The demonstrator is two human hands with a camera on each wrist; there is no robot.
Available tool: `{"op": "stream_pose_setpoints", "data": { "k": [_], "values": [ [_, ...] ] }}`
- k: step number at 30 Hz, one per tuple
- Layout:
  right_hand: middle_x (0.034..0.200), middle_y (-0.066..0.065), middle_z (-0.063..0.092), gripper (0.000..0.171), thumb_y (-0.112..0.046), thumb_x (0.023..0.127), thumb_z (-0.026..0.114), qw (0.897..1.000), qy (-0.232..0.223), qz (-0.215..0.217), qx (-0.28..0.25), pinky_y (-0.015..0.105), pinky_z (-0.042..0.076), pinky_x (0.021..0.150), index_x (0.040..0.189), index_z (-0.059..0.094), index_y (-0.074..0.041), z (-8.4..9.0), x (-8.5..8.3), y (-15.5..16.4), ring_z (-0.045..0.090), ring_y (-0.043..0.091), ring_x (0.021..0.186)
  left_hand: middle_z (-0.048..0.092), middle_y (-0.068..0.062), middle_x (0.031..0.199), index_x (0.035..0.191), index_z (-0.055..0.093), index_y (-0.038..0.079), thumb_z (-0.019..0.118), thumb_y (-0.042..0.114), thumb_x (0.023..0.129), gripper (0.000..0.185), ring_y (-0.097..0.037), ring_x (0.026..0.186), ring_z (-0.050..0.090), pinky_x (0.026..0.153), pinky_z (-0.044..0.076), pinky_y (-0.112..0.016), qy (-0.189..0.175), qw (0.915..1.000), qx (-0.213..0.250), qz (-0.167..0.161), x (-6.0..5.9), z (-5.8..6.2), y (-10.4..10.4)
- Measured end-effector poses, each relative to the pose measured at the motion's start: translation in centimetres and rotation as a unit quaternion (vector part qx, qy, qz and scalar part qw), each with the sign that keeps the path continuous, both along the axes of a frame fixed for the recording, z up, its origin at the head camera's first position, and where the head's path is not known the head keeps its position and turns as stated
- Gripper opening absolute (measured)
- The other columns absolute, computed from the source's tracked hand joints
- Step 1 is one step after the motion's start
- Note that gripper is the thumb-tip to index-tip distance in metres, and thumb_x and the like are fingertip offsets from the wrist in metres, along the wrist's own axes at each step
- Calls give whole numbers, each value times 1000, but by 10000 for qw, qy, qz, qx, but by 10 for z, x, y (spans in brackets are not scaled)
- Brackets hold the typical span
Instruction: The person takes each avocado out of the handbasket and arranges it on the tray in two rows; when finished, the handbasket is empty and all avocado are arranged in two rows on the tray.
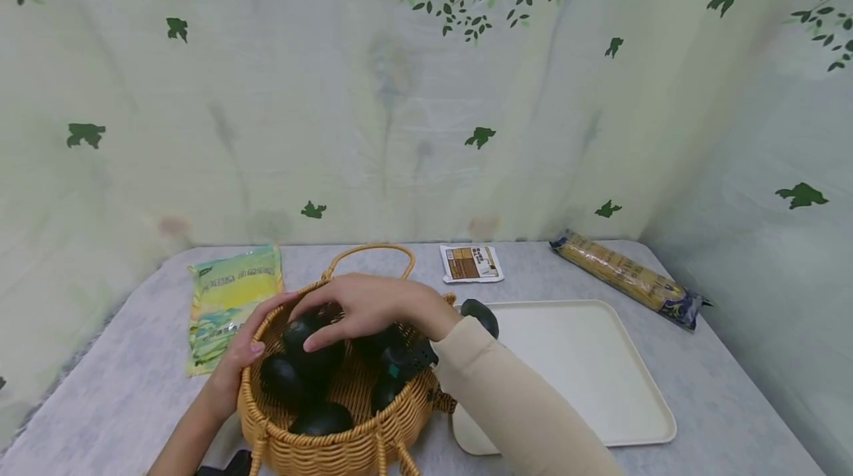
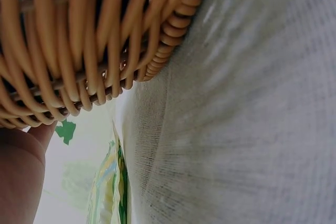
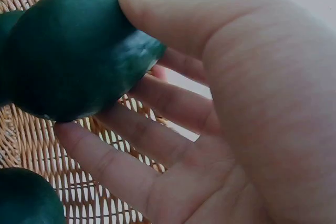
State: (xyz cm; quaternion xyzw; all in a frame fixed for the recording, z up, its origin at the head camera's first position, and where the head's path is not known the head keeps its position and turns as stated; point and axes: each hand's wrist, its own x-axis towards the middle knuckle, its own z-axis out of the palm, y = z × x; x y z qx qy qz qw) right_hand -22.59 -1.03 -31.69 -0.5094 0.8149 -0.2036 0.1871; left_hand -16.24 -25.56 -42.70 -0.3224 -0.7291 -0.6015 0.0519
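Observation:
In the head view a round wicker basket [image 1: 360, 454] with a thin looped handle holds several dark green avocados. My right hand [image 1: 373, 306] reaches into it from the right and grips the uppermost avocado [image 1: 309, 346] on the left side. The right wrist view shows this avocado [image 3: 79, 51] between thumb and spread fingers, with another avocado [image 3: 26, 198] lower down on the weave. My left hand [image 1: 233, 357] holds the basket's left rim, thumb at the edge. From the left wrist, the basket's wall [image 2: 89, 40] fills the upper left, with part of that hand [image 2: 21, 171] against it.
Right of the basket lies a white tray [image 1: 566, 372], with a dark avocado [image 1: 480, 317] at its back left corner. A yellow-green packet [image 1: 233, 298] is left, a small brown-and-white packet [image 1: 472, 263] behind, and a long noodle-like package [image 1: 626, 276] at the back right.

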Motion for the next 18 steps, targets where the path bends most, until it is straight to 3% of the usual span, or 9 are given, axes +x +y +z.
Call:
{"op": "stream_pose_setpoints", "data": {
  "k": [18],
  "values": [
    [142,-11,58,44,-35,100,68,9916,-288,-126,-1252,17,42,105,142,59,-24,8,16,34,56,-1,126,41,-1,157,157,26,-8,22,20,101,62,-8,139,42,109,37,-17,51,9999,55,-120,-2,-1,0]
  ]
}}
